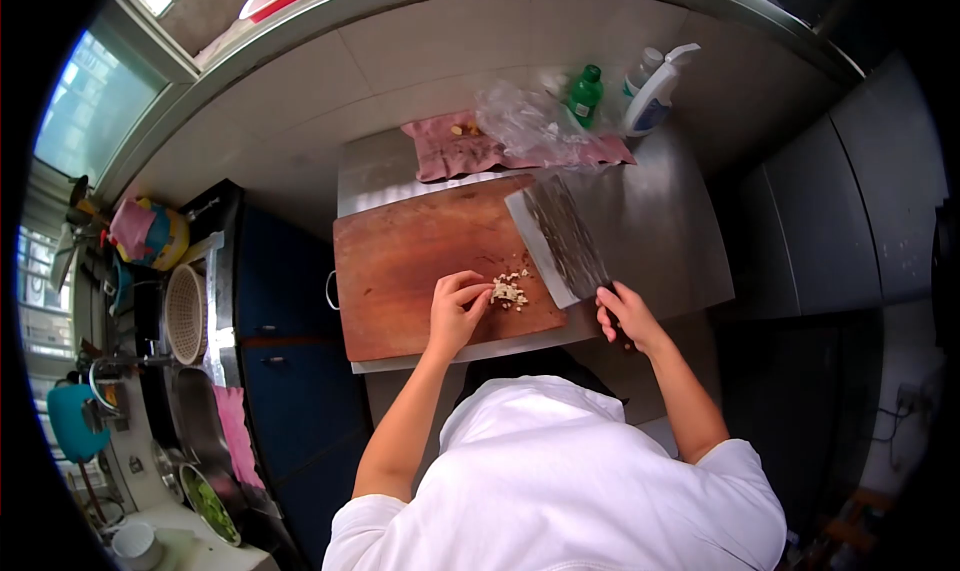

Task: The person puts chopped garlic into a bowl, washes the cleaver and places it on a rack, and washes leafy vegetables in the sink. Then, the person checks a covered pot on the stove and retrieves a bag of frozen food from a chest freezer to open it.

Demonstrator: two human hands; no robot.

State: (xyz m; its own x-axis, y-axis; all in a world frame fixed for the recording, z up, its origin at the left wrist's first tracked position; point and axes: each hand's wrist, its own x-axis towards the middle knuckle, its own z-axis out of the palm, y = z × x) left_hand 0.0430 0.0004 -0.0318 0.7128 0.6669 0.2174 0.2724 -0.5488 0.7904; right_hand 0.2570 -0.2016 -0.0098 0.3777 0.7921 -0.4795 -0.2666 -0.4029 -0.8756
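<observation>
A wooden cutting board (420,241) lies on the metal counter. Near its right front part is a small heap of pale chopped bits (508,291), perhaps garlic. My left hand (458,309) rests at the heap's left side, fingers bent and pressed together at the bits; whether they pinch any is too small to make out. In my right hand (626,317) is the handle of a broad cleaver (556,236). Its wide blade is tilted over the board's right edge, pointing away from me, to the right of the heap.
Behind the board, a pink cloth (440,156) carries a crumpled clear plastic bag (535,126) and some small brownish pieces. A green bottle (586,95) and a white spray bottle (655,96) stand against the wall. To the left are a woven basket (186,313) and a bowl of greens (210,504).
</observation>
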